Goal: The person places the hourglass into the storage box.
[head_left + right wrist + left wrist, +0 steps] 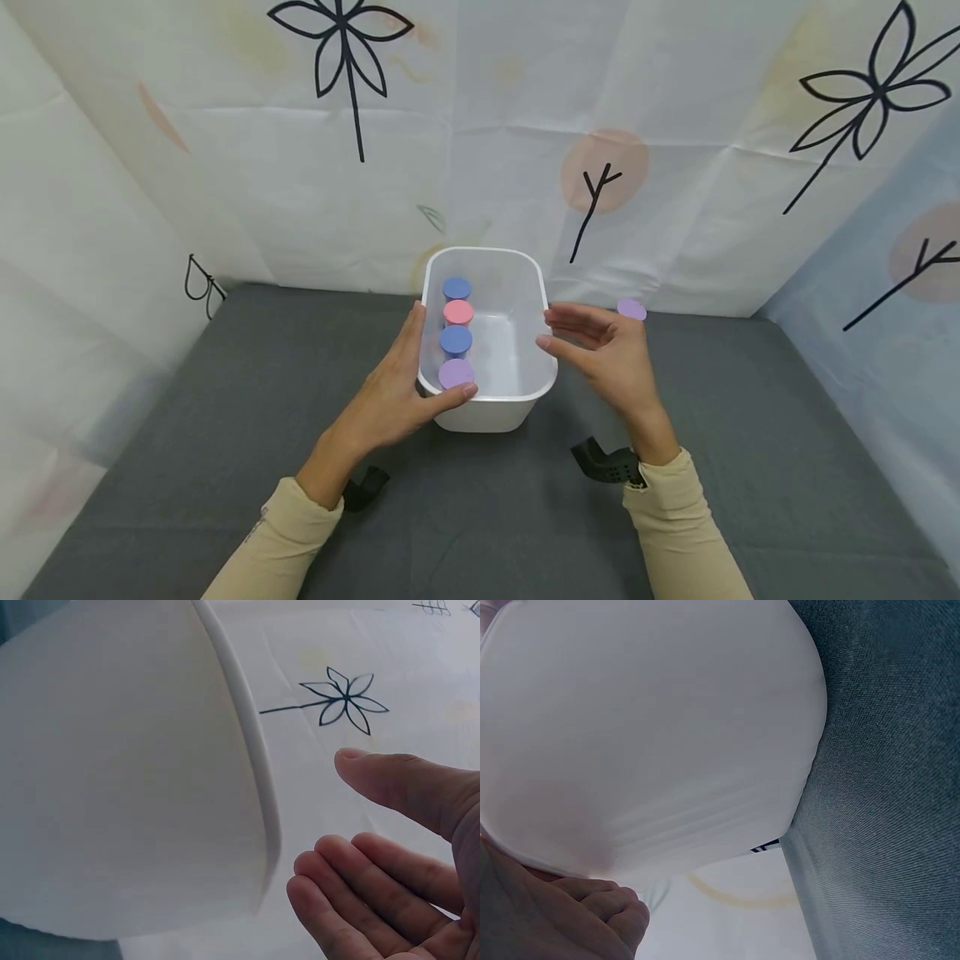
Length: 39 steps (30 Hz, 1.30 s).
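White, softly creased cloth (97, 250) hangs leftmost in my head view, beside a matte, dark grey tabletop (187, 417). My left hand (386, 404) is unclenched, its fingers resting along the outer wall of a smooth, round-cornered plastic bin (480, 417) near the table's far edge, thumb across the near rim. Inside, along the bin's left wall, flat round lids line up: far blue lid (457, 288), pink lid (458, 312), near blue lid (455, 339), lilac lid (455, 372) (my thumb overlaps its edge from here). My right hand (611, 358), loosely bent and grasping nothing, is just beside the right rim, fingertips apart from it. Behind that hand, partly screened, shows another lilac top (632, 309); bluish cloth (847, 358) hangs rightmost.
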Tool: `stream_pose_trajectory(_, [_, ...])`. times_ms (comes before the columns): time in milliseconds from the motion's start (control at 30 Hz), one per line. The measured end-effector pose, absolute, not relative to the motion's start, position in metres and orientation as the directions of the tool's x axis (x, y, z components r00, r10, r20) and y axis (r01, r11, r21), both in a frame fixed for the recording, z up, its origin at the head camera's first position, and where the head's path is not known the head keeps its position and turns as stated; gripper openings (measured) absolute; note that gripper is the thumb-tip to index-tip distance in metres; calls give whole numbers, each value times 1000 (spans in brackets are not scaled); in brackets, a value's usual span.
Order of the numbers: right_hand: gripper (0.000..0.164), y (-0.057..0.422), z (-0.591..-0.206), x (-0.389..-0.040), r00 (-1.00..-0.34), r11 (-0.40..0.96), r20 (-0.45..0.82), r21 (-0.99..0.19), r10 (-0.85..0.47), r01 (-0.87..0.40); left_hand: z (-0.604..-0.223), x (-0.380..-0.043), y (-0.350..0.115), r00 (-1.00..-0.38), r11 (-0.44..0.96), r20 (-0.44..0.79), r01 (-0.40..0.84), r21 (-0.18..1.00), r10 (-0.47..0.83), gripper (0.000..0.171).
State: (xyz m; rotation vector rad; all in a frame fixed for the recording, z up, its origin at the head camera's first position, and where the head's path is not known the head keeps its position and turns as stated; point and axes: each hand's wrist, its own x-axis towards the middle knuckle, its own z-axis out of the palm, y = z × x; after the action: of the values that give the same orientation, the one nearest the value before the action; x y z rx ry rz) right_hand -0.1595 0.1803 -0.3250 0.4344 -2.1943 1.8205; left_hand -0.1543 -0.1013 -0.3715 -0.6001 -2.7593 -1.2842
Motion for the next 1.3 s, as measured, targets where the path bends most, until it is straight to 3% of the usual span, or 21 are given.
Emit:
stream_pose_trajectory(233, [45,199,-329,-164,-929,104,367,-927,40,-361,-370,-154,-103,-924,585,197,363,725,329,120])
stream_pose_trajectory(433, [44,214,-333,-170,-922,126,361,-930,142,-345,-369,-154,-103,-924,588,193,361,724,330,120])
stream_pose_trajectory(867, [50,247,-341,-171,-866,402,342,-897,365,-185,-369,-154,-102,-922,586,198,366,723,332,120])
stream_pose_trajectory(1133, [57,253,-349,-171,-882,552,252,-834,399,11,-370,-153,-102,-924,584,192,360,728,330,119])
stream_pose_trajectory(1300, [53,253,-359,-175,-897,639,248,-767,367,49,-371,-153,-102,-921,577,202,369,729,333,120])
